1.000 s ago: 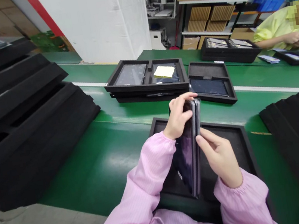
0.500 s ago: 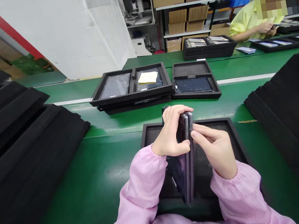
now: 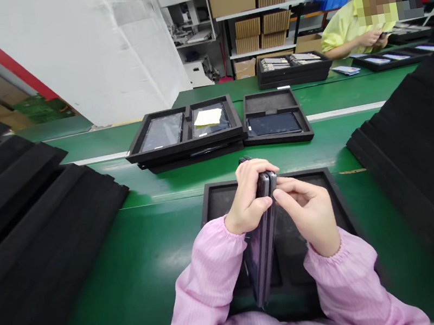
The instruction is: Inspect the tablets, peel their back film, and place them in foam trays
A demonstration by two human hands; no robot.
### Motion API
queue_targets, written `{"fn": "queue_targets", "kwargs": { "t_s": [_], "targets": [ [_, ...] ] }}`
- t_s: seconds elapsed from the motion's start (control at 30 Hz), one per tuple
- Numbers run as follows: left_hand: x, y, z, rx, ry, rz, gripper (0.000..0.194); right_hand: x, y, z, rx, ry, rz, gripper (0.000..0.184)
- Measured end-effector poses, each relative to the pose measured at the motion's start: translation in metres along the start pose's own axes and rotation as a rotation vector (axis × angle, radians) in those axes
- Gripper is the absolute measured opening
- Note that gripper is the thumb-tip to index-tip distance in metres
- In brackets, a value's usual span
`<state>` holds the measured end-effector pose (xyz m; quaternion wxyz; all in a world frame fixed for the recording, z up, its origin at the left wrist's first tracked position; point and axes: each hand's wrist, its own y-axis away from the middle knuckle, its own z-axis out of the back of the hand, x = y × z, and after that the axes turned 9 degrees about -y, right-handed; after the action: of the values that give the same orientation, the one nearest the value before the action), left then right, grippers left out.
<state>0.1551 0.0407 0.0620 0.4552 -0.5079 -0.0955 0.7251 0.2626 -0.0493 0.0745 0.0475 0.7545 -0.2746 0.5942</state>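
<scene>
while the left hand (image 3: 249,196) curls over the upper end of two dark tablets (image 3: 260,249), its fingers and thumb grasping them together, the right hand (image 3: 311,213) sits at their right side near the top, thumb and fingers bent inward; whether these pinch the edge i cannot tell. the tablets stand on edge, side by side, over a black tray (image 3: 219,203) on the green bench (image 3: 155,271). beyond it, a stack of trays (image 3: 185,147) bears two flat panels (image 3: 163,132), the right one under yellow paper (image 3: 209,117); just beside it lies another tray (image 3: 270,100).
</scene>
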Motion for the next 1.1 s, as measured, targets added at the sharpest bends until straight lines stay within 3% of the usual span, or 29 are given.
{"fn": "queue_targets", "kwargs": {
  "t_s": [0.03, 0.13, 0.2, 0.3, 0.4, 0.5, 0.6, 0.7, 0.8, 0.93, 1.1],
  "targets": [
    [0.001, 0.001, 0.001, -0.007, 0.009, 0.000, 0.050, 0.000, 0.001, 0.000, 0.027, -0.006, 0.000, 0.001],
    [0.004, 0.004, 0.006, -0.042, 0.076, -0.032, 0.047, -0.005, 0.005, -0.001, 0.147, -0.073, -0.012, 0.009],
    [0.006, 0.008, 0.011, -0.059, 0.155, -0.065, 0.044, -0.017, 0.005, -0.004, 0.159, -0.157, -0.035, 0.018],
    [0.010, 0.016, 0.022, -0.045, 0.357, -0.120, 0.040, -0.051, -0.004, -0.015, 0.065, -0.214, -0.147, 0.046],
    [0.014, 0.025, 0.034, -0.109, 0.571, -0.151, 0.036, -0.094, -0.014, -0.027, 0.106, -0.190, -0.280, 0.062],
    [0.017, 0.037, 0.045, -0.293, 0.711, 0.028, 0.040, -0.129, -0.013, -0.041, 0.191, -0.166, -0.404, 0.073],
    [0.021, 0.061, 0.056, -0.314, 0.806, 0.408, 0.047, -0.145, -0.005, -0.052, 0.137, -0.118, -0.451, 0.081],
    [0.033, 0.097, 0.068, -0.183, 0.822, 0.640, 0.062, -0.142, -0.003, -0.053, 0.032, -0.025, -0.423, 0.077],
    [0.052, 0.129, 0.075, -0.058, 0.698, 0.802, 0.061, -0.129, -0.009, -0.044, -0.023, 0.100, -0.373, 0.071],
    [0.072, 0.147, 0.065, 0.147, 0.470, 0.808, 0.067, -0.110, -0.013, -0.024, -0.032, 0.269, -0.282, 0.064],
    [0.080, 0.147, 0.052, 0.223, 0.529, 0.779, 0.067, -0.093, 0.003, 0.004, -0.085, 0.502, -0.096, 0.048]
  ]
}}
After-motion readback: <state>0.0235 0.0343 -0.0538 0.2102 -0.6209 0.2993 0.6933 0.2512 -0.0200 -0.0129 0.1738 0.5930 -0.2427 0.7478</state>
